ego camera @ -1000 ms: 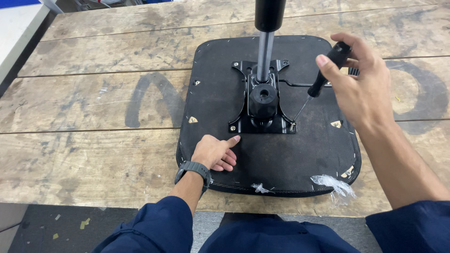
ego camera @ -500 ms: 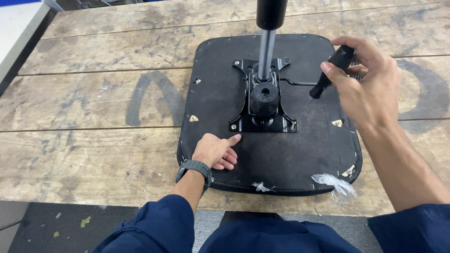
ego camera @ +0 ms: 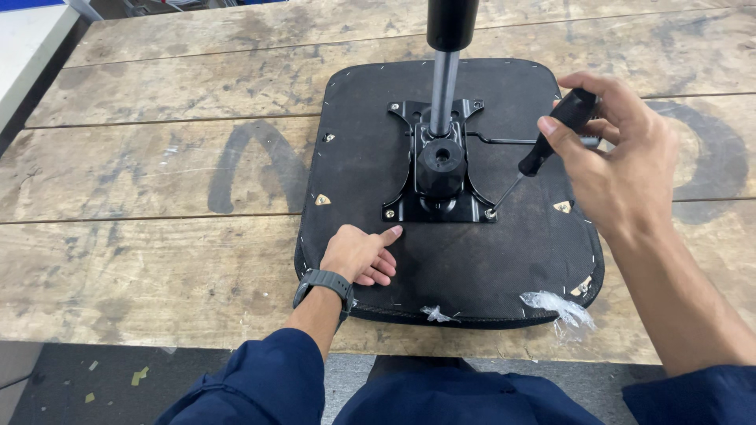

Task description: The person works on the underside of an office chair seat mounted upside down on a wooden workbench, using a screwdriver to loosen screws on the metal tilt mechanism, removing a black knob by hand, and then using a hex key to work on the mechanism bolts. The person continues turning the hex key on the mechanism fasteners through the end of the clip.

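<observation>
An upturned black chair seat [ego camera: 370, 149] lies on a worn wooden table [ego camera: 157, 173]. A black metal mounting plate [ego camera: 438, 179] is fixed at its middle, with a chrome gas cylinder [ego camera: 443, 86] standing up from it. My right hand [ego camera: 614, 157] grips a black-handled screwdriver [ego camera: 551, 138]; its tip rests on a screw at the plate's near right corner [ego camera: 490, 212]. My left hand [ego camera: 358, 253], a dark watch on the wrist, presses on the seat's near left part, index finger pointing toward the plate.
A thin lever rod [ego camera: 504, 142] runs right from the plate. Torn clear plastic [ego camera: 555, 305] clings to the seat's near edge. Dark painted marks cross the table boards. The table's near edge lies just past the seat; dark floor [ego camera: 94, 378] shows below left.
My right hand has shifted slightly while keeping the screwdriver on the near right screw. The left hand has stayed in place on the seat.
</observation>
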